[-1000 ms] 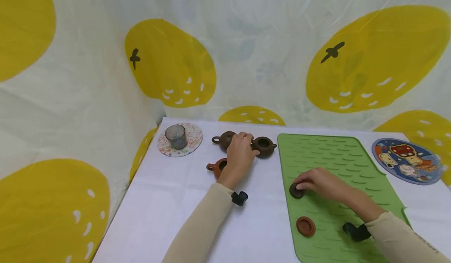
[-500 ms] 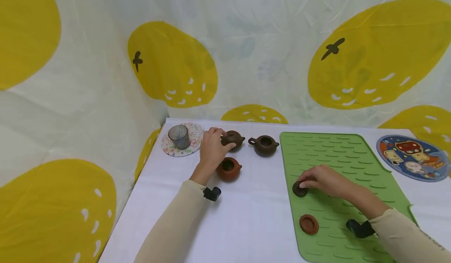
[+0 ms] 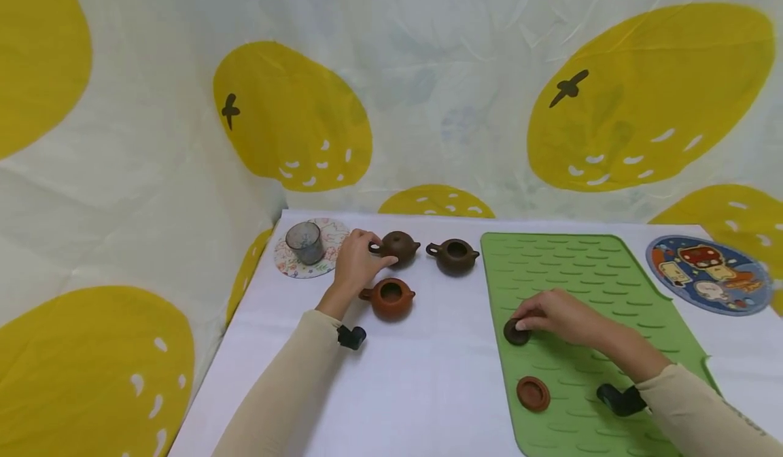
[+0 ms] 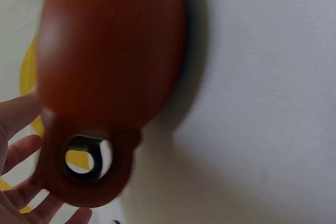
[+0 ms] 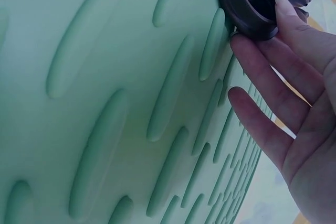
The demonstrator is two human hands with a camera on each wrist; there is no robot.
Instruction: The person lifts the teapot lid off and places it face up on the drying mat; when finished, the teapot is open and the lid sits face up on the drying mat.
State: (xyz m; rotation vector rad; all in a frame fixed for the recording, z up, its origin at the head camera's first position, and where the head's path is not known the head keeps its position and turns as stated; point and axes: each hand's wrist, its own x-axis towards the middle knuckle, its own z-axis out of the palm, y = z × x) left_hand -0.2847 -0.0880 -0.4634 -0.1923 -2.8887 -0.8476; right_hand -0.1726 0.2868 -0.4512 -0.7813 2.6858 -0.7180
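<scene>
Backdrop cloth: filling the upper half of the head view; pale, printed with big yellow fruit shapes
Glass cup: standing on a floral coaster, left of centre; grey and see-through
Open brown teapot: standing lidless just right of centre on the white tabletop
Red teapot: standing lidless near centre; looming in the left wrist view, hiding part of the left hand
Green mat: lying at lower right; ridged; bearing the red lid near its left edge
Blue round mat: lying at far right; printed with cartoon food
Lidded brown teapot: upright near centre; topped by a knobbed lid, with spout to the right
Dark lid: on the left part of the green mat; round, flanged, hollow face showing
Left-hand pose: beside the handle of the lidded brown teapot, with fingers loose and parted; cannot tell whether touching
Right hand: pinching the dark lid between thumb and fingers; well apart from the left hand
</scene>
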